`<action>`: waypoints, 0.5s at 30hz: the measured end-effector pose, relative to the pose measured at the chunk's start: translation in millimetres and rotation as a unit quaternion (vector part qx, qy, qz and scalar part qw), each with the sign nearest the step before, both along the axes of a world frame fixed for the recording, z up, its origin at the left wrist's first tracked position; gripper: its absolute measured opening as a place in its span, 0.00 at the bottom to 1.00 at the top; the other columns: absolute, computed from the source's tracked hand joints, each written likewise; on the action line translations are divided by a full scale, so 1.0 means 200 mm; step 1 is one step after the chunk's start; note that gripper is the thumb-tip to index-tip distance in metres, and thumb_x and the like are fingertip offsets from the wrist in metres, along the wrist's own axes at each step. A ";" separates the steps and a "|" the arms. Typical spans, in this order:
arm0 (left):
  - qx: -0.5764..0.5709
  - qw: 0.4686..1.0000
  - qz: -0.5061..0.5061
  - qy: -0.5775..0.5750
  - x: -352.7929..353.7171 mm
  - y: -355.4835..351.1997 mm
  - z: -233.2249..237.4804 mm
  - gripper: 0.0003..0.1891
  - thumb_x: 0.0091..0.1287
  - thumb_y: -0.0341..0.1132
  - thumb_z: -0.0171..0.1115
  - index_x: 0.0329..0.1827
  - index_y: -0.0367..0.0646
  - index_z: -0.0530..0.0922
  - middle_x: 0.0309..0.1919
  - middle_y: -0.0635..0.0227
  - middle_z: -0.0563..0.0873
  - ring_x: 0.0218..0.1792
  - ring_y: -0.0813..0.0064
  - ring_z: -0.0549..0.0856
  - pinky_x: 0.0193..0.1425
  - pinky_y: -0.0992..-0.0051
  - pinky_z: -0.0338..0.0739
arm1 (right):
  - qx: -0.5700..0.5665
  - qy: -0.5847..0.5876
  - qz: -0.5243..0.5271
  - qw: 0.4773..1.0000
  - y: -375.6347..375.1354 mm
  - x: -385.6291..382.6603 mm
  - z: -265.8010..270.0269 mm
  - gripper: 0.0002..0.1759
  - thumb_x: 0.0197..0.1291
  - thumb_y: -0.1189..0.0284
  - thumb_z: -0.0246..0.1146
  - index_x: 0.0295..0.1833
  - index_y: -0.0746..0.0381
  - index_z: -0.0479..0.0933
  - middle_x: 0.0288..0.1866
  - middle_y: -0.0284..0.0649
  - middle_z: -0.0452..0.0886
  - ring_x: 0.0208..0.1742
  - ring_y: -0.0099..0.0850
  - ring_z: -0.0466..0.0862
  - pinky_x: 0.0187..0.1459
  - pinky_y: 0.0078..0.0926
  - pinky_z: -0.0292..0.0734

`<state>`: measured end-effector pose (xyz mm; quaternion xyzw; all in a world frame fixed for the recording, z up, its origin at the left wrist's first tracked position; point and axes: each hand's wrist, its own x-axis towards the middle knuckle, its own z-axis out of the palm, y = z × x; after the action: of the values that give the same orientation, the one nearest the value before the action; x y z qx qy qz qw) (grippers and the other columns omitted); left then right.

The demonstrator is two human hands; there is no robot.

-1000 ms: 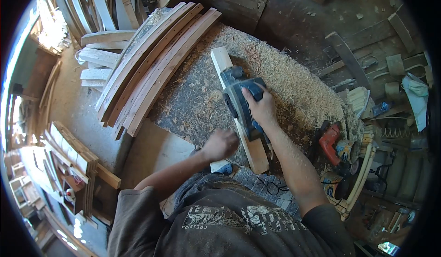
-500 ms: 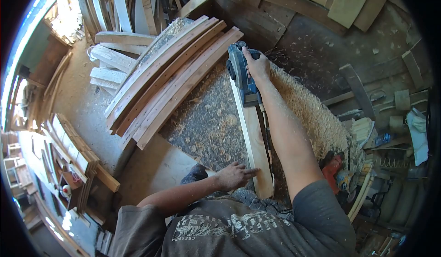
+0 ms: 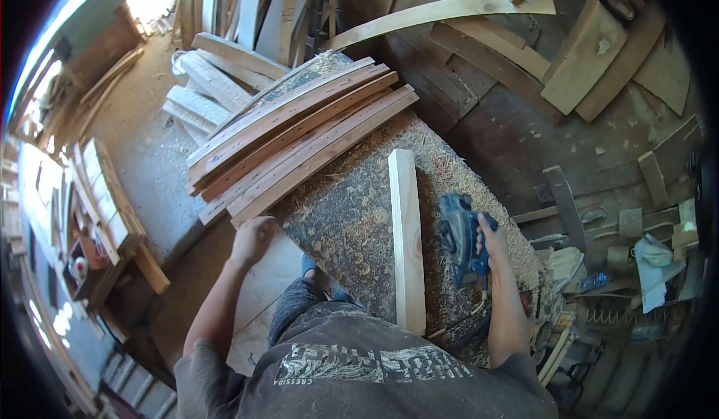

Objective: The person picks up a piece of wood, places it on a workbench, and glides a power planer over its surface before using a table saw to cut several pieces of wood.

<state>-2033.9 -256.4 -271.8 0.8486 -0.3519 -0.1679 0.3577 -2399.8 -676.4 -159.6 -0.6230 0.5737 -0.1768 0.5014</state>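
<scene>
Head view: right hand (image 3: 490,239) has its grip closed round the blue planer (image 3: 458,241), on shavings (image 3: 449,172) right of the plank (image 3: 406,239); left hand (image 3: 253,241) meets the curved slats (image 3: 299,146), fingers hidden, grip unclear.

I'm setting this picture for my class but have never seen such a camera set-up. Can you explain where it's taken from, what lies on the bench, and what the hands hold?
There is no machine: a person works with bare hands, and one camera on their head looks down, hence the rounded view. The workbench, strewn with shavings, carries a straight plank and a stack of curved slats. The right hand holds a blue electric planer beside the plank. The left hand is at the stack's near end; its grip is unclear.
</scene>
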 end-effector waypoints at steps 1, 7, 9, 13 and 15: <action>0.027 0.999 0.035 0.006 -0.02 0.08 -0.02 0.12 0.65 0.35 0.62 0.48 0.42 0.84 0.45 0.54 0.88 0.45 0.55 0.87 0.51 0.62 0.81 | 0.001 0.005 -0.032 0.999 0.00 -0.08 -0.02 0.24 0.61 0.50 0.70 0.34 0.63 0.78 0.16 0.32 0.72 0.14 0.24 0.72 0.15 0.25 0.67; 0.161 0.979 0.086 0.095 -0.30 0.56 -0.36 0.18 0.66 0.44 0.62 0.50 0.41 0.84 0.44 0.49 0.88 0.48 0.53 0.87 0.55 0.61 0.80 | -0.012 -0.028 -0.148 0.989 -0.07 -0.40 -0.21 0.31 0.62 0.48 0.67 0.54 0.65 0.76 0.20 0.35 0.74 0.16 0.25 0.74 0.17 0.26 0.70; 0.236 0.960 0.066 0.133 -0.43 0.76 -0.44 0.22 0.66 0.49 0.61 0.52 0.41 0.84 0.48 0.52 0.88 0.52 0.54 0.86 0.59 0.62 0.79 | -0.022 -0.012 -0.196 0.980 -0.13 -0.47 -0.32 0.36 0.62 0.47 0.67 0.64 0.64 0.71 0.22 0.36 0.75 0.17 0.25 0.75 0.18 0.24 0.71; 0.286 0.928 0.139 0.197 -0.67 1.15 -0.50 0.23 0.65 0.49 0.63 0.54 0.42 0.84 0.51 0.54 0.87 0.55 0.56 0.85 0.62 0.64 0.78 | -0.541 0.242 -0.111 0.798 -0.30 -0.59 -0.54 0.40 0.63 0.44 0.64 0.68 0.64 0.69 0.43 0.48 0.83 0.42 0.46 0.83 0.45 0.44 0.79; 0.286 0.919 0.178 0.206 -0.71 1.27 -0.48 0.23 0.65 0.49 0.63 0.54 0.42 0.84 0.51 0.53 0.87 0.56 0.56 0.85 0.62 0.64 0.78 | -0.424 0.214 -0.081 0.876 0.05 -0.31 -0.11 0.47 0.61 0.47 0.67 0.73 0.70 0.61 0.69 0.60 0.71 0.66 0.52 0.74 0.65 0.42 0.69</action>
<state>-2175.2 -3.2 -367.3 0.9099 -0.0503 -0.3664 0.1880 -2462.5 -665.6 -182.3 -0.7500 0.5854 -0.3056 0.0378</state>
